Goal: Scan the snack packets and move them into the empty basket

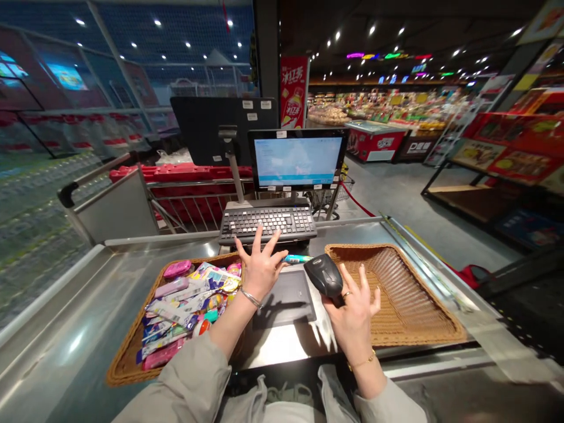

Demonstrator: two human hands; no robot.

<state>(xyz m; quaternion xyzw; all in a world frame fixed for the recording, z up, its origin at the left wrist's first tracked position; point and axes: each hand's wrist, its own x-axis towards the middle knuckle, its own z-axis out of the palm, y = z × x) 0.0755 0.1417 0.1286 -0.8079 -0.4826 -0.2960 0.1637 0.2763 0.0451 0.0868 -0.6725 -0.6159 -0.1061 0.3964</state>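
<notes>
scanner of black plastic sits in loosely spread right hand; left hand, splayed wide, holds slim shiny blue-green packet just beside scanner; tall red banner reads "冰红茶".

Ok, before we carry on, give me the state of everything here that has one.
Left hand: pinching the packet, fingers spread.
Right hand: gripping the scanner, fingers extended.
Packet: held by the scanner's head.
Scanner: held; triggered or not, can't tell.
Left basket: heaped with small packages.
Right basket: upright.
Front monitor: on.
Rear monitor: facing away; screen hidden.
</notes>
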